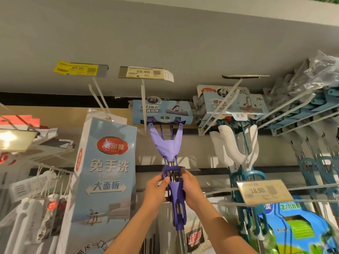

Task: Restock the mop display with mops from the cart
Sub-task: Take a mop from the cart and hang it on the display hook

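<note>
A purple sponge mop (167,143) hangs head-up in the middle of the display, its blue cardboard sleeve (162,111) at the white hook (144,107) under the 59.90 price tag (144,72). My left hand (156,189) grips the purple lever handle on the steel pole from the left. From the right, my right hand (190,187) grips the same handle, fingers curled over its top loop. Both arms reach upward.
A tall boxed flat mop (106,171) hangs just left. Teal-and-white mops (236,143) hang to the right on a white rack, with more teal mops (311,110) further right. An 18.90 tag (264,191) juts out at lower right. Wire hooks stick out at left.
</note>
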